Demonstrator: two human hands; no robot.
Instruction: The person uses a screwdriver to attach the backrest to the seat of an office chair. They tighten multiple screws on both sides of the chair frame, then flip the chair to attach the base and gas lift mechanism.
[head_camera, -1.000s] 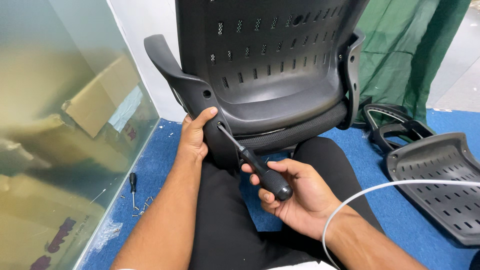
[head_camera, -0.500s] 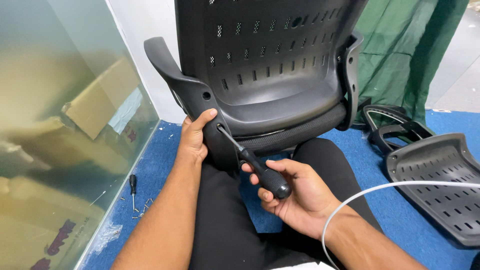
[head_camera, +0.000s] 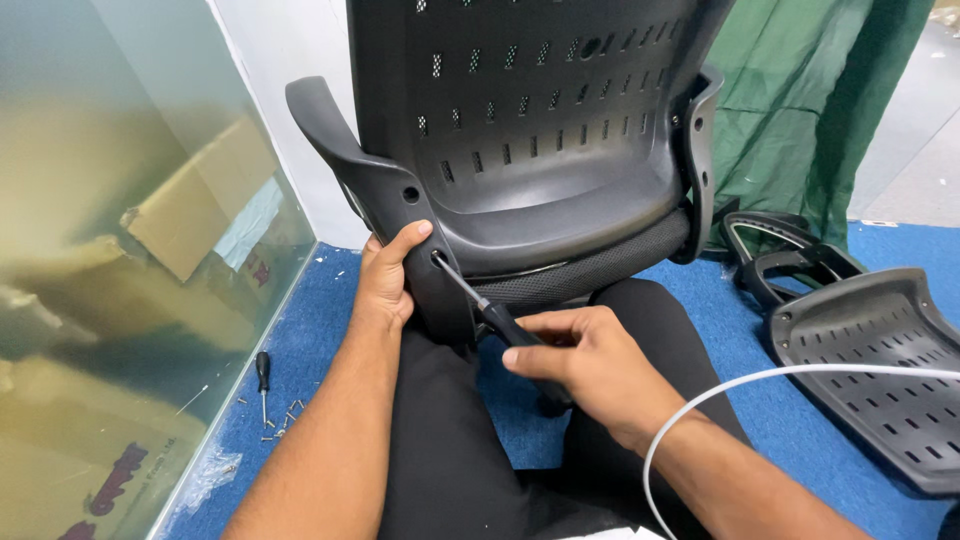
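A black office chair (head_camera: 540, 140) stands tipped against my lap, its perforated plastic back facing me. My left hand (head_camera: 388, 278) grips the lower end of its left armrest (head_camera: 372, 180), thumb resting beside a screw hole. My right hand (head_camera: 590, 362) is shut on the black handle of a screwdriver (head_camera: 480, 300). The metal shaft slants up and left, and its tip sits in a hole in the armrest bracket just under my left thumb.
A frosted glass wall (head_camera: 110, 260) runs along the left. On the blue carpet by it lie a small screwdriver (head_camera: 263, 375) and several loose screws (head_camera: 280, 420). Another black chair back (head_camera: 880, 360) and armrest parts (head_camera: 780, 255) lie at right. A white cable (head_camera: 760, 385) crosses my right arm.
My right hand has turned over on the screwdriver handle, from palm up to knuckles up. The left hand and the chair have stayed in place.
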